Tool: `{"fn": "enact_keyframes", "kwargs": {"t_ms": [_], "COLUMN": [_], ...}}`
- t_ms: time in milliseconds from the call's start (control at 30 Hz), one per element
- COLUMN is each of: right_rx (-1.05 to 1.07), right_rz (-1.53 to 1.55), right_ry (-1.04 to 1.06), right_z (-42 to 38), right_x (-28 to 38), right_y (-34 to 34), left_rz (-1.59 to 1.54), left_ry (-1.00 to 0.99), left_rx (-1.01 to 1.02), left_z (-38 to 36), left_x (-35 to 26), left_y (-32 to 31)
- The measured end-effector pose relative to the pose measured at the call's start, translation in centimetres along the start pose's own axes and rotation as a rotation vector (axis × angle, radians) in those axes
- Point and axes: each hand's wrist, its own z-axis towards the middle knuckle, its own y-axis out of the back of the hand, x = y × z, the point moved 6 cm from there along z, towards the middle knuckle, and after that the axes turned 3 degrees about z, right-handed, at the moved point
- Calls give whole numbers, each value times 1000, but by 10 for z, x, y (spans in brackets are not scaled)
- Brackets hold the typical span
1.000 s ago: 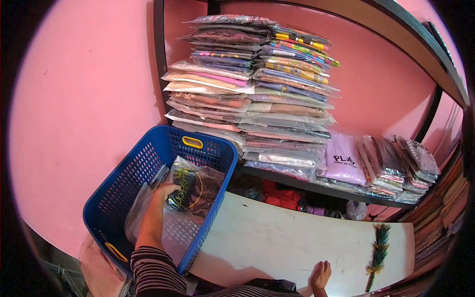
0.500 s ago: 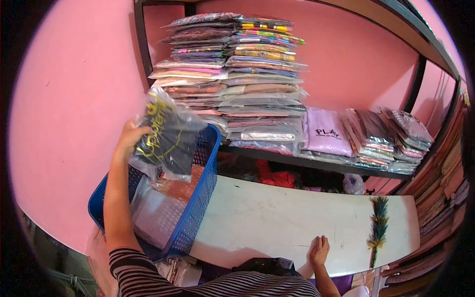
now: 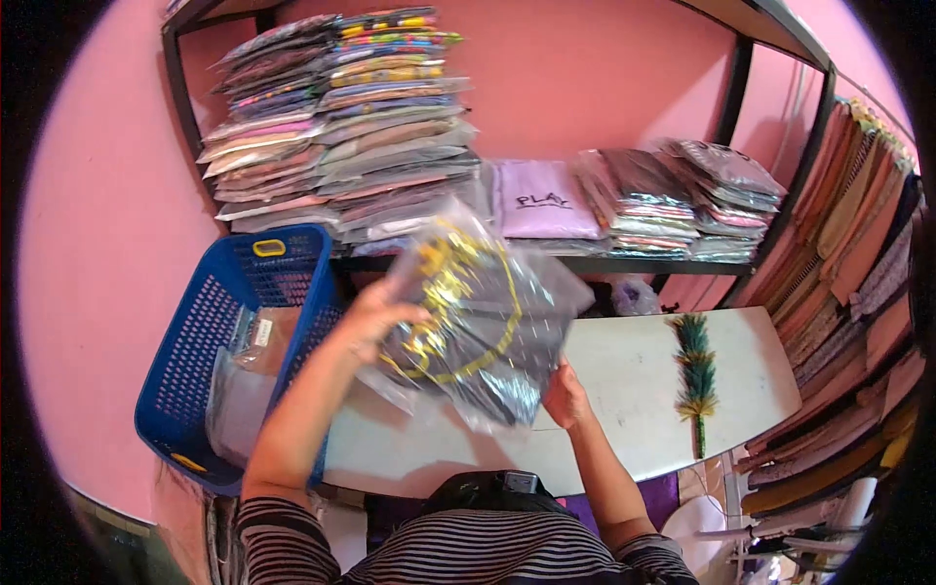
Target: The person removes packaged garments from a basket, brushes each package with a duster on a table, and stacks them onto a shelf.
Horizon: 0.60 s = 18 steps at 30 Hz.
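A plastic-wrapped black garment with yellow lettering (image 3: 478, 312) is held tilted above the white table. My left hand (image 3: 375, 317) grips its left side, thumb on top of the plastic. At its lower right edge, my right hand (image 3: 565, 394) holds the package, its fingers partly hidden behind it. The blue basket (image 3: 180, 336) stands at the left with clear-wrapped packages (image 3: 237, 395) inside.
The white table (image 3: 624, 385) bears a green and yellow feathery stem (image 3: 695, 375). Behind it, a dark shelf (image 3: 556, 263) carries tall stacks of wrapped garments (image 3: 390, 127) and a lilac package (image 3: 546, 200). Fabrics (image 3: 848, 273) hang at the right.
My left hand has brought the black package from over the basket to the right, above the table. My right hand has risen from the table to its edge. The view has shifted right.
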Motion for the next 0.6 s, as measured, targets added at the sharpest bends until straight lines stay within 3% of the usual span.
{"fn": "enact_keyframes", "kwargs": {"t_ms": [67,133,200,267,333,367,433,467,533,600], "right_rx": [-299,-346,-423,-511,-609,-630,-387,-235,-219,-384], "right_rz": [-16,26,46,23,-34,-30,-584,-692,-831,-1100], "right_ry": [-25,74,192,222,144,141,-651,-633,-596,-108], "right_z": [-11,-24,-45,-67,-89,-103,-131,-140,-146,-134], "right_x": [9,18,32,36,23,16,-23,-10,24,53], "right_y": [16,59,85,111,136,161,215,208,210,245], "left_rz": [-54,-218,-187,-182,416,825,1139,1226,1138,1155], "left_ry": [184,219,229,201,3,138,138,99,31,72], "left_rx": [168,261,302,334,141,33,-16,-46,-81,-11], "left_z": [14,30,46,85,113,106,84,68,30,-3], "left_x": [57,95,108,173,227,234,266,280,291,300], "left_y": [-46,-82,-113,-131,-133,-137,-169,-188,-220,-236]}}
